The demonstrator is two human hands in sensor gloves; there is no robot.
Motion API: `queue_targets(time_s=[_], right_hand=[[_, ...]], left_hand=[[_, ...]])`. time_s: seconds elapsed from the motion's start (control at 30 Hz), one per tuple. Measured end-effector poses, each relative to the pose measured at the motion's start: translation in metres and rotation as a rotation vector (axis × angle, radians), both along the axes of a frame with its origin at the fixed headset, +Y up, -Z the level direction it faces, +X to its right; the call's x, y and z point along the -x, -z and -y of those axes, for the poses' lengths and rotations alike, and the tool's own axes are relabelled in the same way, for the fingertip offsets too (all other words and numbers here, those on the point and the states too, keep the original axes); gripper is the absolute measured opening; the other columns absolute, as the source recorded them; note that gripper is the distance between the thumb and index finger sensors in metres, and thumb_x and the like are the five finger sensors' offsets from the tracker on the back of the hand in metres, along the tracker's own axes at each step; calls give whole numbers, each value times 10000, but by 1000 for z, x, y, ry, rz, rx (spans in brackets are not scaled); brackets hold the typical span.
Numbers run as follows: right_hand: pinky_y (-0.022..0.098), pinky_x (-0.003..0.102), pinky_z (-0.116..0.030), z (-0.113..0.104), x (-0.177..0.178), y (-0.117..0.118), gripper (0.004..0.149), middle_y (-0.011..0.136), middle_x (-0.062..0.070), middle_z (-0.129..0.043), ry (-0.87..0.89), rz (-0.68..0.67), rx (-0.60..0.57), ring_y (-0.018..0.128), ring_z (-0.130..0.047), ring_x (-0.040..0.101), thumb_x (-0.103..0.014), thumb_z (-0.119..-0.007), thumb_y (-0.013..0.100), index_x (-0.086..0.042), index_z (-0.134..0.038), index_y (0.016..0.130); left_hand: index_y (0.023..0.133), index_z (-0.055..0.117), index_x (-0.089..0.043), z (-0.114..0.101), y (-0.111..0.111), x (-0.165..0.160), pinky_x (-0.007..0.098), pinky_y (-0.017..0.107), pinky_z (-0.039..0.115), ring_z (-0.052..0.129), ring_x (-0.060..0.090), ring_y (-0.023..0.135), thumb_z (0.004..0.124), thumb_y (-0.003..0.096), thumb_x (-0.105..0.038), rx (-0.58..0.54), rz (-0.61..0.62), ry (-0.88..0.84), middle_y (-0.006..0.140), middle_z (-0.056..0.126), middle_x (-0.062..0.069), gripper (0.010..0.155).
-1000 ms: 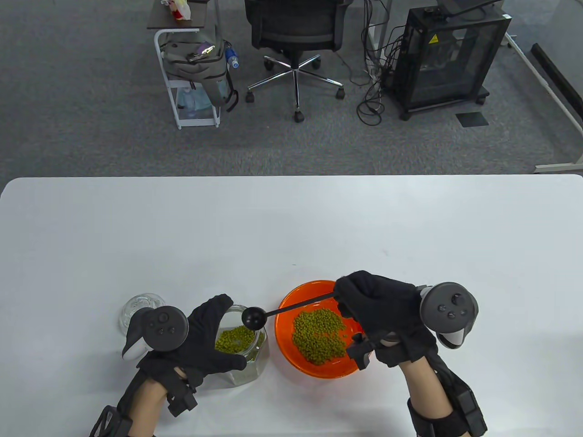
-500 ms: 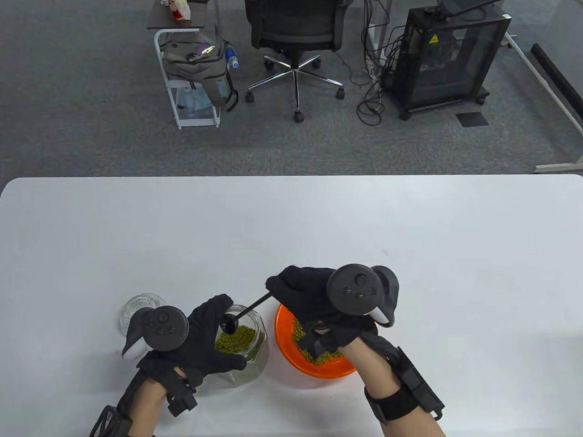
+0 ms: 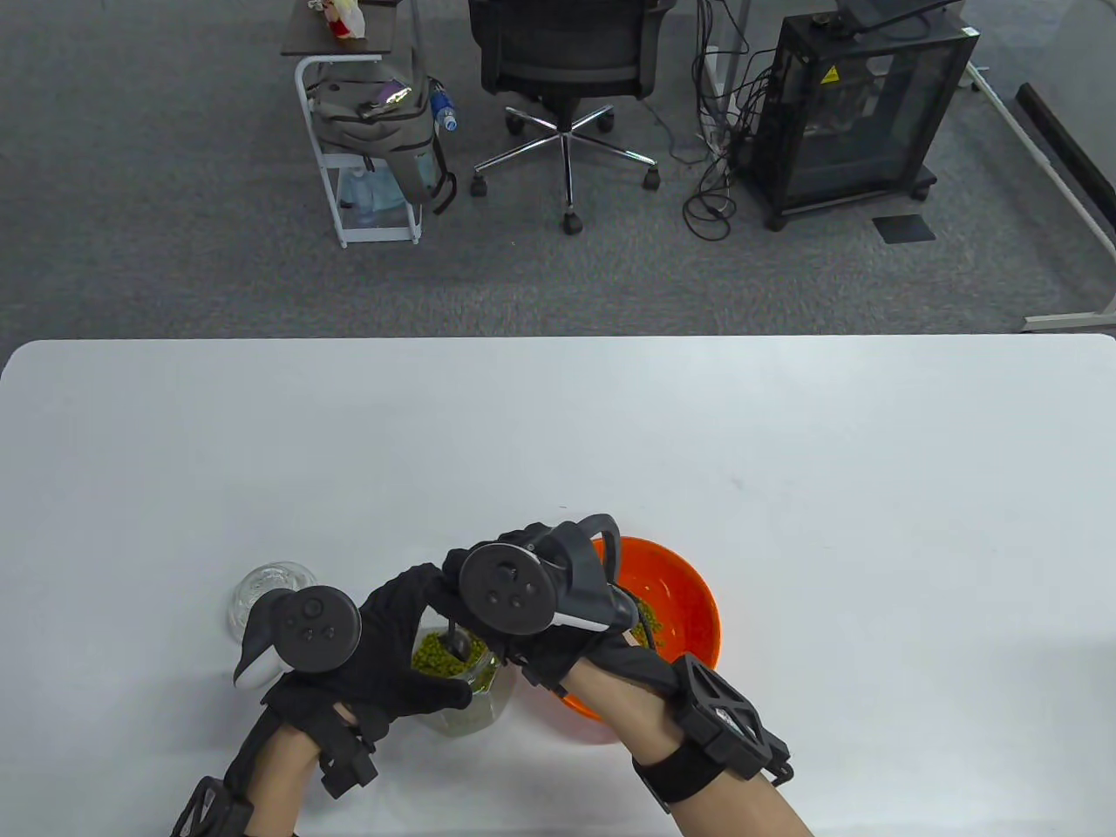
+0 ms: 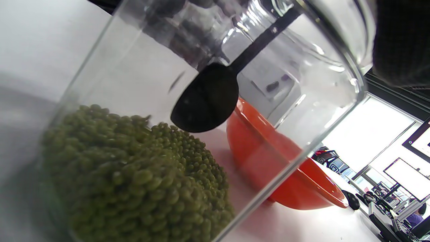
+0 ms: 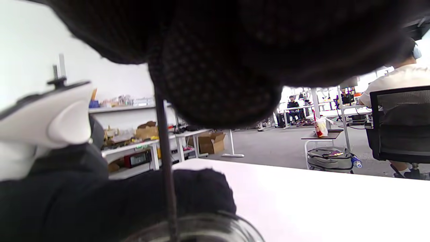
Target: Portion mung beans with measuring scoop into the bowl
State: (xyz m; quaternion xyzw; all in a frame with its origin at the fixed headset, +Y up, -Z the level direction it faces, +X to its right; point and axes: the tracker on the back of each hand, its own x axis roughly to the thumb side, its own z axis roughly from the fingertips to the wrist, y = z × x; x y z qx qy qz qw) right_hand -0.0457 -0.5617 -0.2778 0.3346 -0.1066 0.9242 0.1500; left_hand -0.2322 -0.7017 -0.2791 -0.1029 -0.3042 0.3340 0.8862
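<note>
A clear glass jar [image 3: 475, 693] of green mung beans [image 3: 436, 656] stands at the front left, and my left hand [image 3: 432, 636] grips it round its side. My right hand [image 3: 462, 602] hovers over the jar mouth and pinches the handle of a black measuring scoop [image 3: 455, 645]. In the left wrist view the scoop head [image 4: 205, 101] hangs inside the jar [image 4: 322, 101], just above the beans [image 4: 134, 174]. The thin handle [image 5: 164, 151] drops from my right hand's fingers [image 5: 218, 60] into the jar rim [image 5: 215, 225]. The orange bowl [image 3: 697, 593], with beans [image 3: 652, 621] in it, sits right of the jar, partly hidden by my right wrist.
A glass lid [image 3: 270, 582] lies on the white table [image 3: 610, 436] left of my left hand. Beyond the far edge are an office chair [image 3: 567, 61], a cart with a bag [image 3: 370, 113] and a black cabinet [image 3: 859, 113].
My right hand has swung left from above the bowl to over the jar. The scoop tipped from level to handle-up, and its head went down into the jar. The left hand stayed put.
</note>
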Motion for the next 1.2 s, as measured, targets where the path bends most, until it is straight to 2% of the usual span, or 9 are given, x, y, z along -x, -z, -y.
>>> queue_targets(time_s=[0.3,0.53,0.63,0.83,1.07,1.2], right_hand=[[169,363,-881,17,2,7,434,322,56,-1099,-126,78,21,141,-1032,213,-501,-853,455,-119,-1016,580],[160,359,-879,29,-28,35,439,312,59,-1090,41,175,268,131,-1026,205,-483,-827,470,-94,-996,585],[160,357,-877,41,-36,43,441,317,61,-1085,85,143,368,130,-1023,203,-475,-815,473,-89,-990,594],[165,355,-877,64,-49,52,444,333,61,-1082,179,160,509,141,-1023,201,-473,-793,478,-93,-981,611],[155,357,-876,88,-65,58,450,326,73,-1080,405,182,673,131,-1021,203,-460,-792,480,-71,-978,610],[148,355,-875,95,-71,57,455,321,77,-1078,489,207,708,123,-1019,201,-456,-790,482,-60,-975,608]], left_hand=[[1104,213,-20,0,0,0,759,725,479,480,622,1053,905,398,-790,0,1,0,1163,309,289,1253],[1104,210,-22,0,0,0,761,724,478,477,623,1053,905,399,-791,0,0,3,1164,308,289,1253],[1104,211,-23,0,0,0,761,725,478,477,623,1053,904,400,-791,1,1,4,1165,307,287,1251],[1104,211,-23,0,0,0,761,724,478,480,622,1053,904,397,-793,1,0,3,1164,309,288,1254],[1104,211,-23,0,0,0,760,724,479,479,622,1053,905,398,-792,1,0,2,1165,308,288,1253],[1105,211,-22,0,0,0,761,725,477,476,623,1053,905,399,-791,1,0,1,1164,307,288,1253]])
